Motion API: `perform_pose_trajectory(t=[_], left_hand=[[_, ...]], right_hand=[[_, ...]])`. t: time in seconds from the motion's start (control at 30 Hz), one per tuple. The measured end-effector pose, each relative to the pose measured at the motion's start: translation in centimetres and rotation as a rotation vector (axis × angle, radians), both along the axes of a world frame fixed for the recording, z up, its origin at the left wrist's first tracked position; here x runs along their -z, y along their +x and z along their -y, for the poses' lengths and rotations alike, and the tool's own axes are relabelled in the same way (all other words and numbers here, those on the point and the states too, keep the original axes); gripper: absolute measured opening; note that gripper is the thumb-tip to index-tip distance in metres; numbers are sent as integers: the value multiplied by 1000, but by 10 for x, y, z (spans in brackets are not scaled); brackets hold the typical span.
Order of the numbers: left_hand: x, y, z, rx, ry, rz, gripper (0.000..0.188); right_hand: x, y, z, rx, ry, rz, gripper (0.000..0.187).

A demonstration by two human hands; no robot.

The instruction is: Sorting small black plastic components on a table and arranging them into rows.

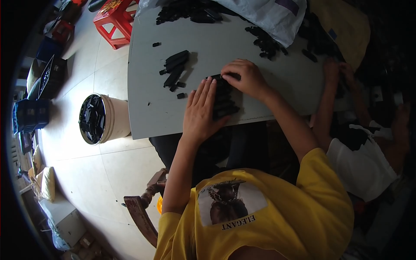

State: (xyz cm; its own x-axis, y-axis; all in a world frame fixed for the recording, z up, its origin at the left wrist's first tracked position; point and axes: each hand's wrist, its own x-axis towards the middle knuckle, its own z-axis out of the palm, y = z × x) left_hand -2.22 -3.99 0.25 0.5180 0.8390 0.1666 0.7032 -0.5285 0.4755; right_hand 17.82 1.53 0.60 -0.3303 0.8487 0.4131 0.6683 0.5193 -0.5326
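A row of long black plastic-looking pieces (223,100) lies side by side near the table's front edge. My left hand (198,113) rests flat along the left side of this row, fingers stretched out and thumb apart by its near end. At the row's far end, my right hand (248,79) is curled, thumb and fingers pinched on a small black piece (234,76) that they partly hide. Left of the row, several loose black pieces (175,65) lie in a small group, with short black bits (180,95) beside them.
Heaps of black parts (265,43) lie farther back on the grey table (147,86), near a white plastic bag (271,19). Another person's hands (331,71) are at the right. A bucket of black pieces (116,119) and a red stool (113,21) stand left.
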Motion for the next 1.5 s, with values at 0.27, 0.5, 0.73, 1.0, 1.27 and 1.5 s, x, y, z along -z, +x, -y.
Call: perform_pose_trajectory(t=[0.27,0.5,0.73,1.0,1.27,1.5], left_hand=[[-3,1,0,0,-10,-11,98],[2,-1,1,-2,10,17,99],[6,0,1,24,37,-14,97],[-1,1,-2,64,-89,-28,86],[5,-1,1,27,36,16,94],[5,-2,0,29,54,23,96]], right_hand=[[-23,-8,-24,-32,-304,280,12],[-31,-16,-30,-63,-265,477,7],[-44,-37,-42,13,-106,229,10],[-11,-123,-62,-289,68,489,25],[-6,-20,-55,82,-385,-507,29],[10,22,-23,173,-354,-253,21]])
